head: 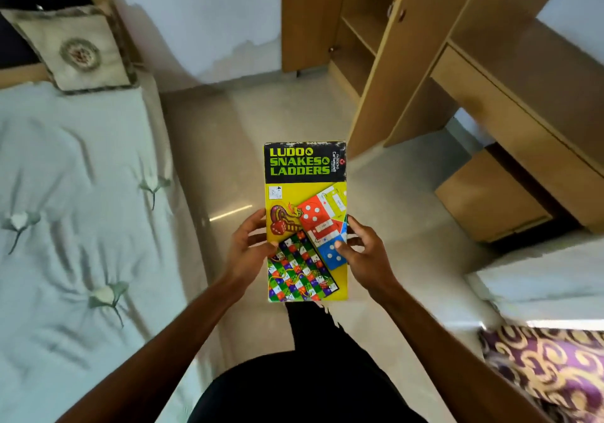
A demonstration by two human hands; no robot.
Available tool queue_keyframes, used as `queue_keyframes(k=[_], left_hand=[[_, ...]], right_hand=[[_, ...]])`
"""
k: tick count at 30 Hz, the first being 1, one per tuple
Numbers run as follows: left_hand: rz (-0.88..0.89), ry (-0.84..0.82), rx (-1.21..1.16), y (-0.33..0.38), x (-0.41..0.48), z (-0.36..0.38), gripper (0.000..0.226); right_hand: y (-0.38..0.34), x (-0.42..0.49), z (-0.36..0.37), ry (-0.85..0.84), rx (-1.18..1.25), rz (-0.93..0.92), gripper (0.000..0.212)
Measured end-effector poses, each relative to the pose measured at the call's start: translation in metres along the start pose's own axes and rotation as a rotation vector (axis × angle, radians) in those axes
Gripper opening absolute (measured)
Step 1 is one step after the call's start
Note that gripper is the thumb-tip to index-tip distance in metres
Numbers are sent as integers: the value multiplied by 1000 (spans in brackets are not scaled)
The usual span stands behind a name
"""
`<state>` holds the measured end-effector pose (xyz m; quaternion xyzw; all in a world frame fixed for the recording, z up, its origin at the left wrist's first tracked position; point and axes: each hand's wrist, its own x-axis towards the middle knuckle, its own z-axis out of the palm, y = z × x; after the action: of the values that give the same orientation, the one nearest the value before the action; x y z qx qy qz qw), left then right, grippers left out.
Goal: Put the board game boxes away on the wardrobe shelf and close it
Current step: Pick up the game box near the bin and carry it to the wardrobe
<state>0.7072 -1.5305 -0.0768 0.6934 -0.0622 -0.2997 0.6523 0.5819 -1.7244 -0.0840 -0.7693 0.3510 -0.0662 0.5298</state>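
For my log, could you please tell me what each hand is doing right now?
Left hand: holds the board game box by its left edge.
Right hand: holds the same box by its right edge.

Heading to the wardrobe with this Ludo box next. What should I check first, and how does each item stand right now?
1. Grip: left hand and right hand each hold a side edge of the Ludo box: ok.
2. Wardrobe door stands open: ok.
3. Room on the shelf: nothing shows on the visible part: ok.
4. Floor toward the wardrobe: no obstacle seen: ok.
5. Box properly shut: only its top face shows: cannot tell.
6. Other game boxes left to store: none in view: cannot tell.
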Motion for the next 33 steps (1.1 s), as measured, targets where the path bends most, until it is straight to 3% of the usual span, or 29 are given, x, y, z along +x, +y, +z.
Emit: queue_keyframes(k=[11, 19, 26, 33], left_hand=[[-6, 162, 47, 112, 280, -38, 65], [69, 216, 142, 185, 507, -70, 56], [72, 118, 285, 276, 704, -84, 60], [126, -62, 369, 349, 874, -20, 62]], right_hand=[[-131, 306, 35, -143, -4, -52, 51], [-216, 524, 79, -73, 8, -64, 50], [-288, 685, 91, 65, 135, 27, 50], [-316, 830, 47, 249, 221, 74, 50]])
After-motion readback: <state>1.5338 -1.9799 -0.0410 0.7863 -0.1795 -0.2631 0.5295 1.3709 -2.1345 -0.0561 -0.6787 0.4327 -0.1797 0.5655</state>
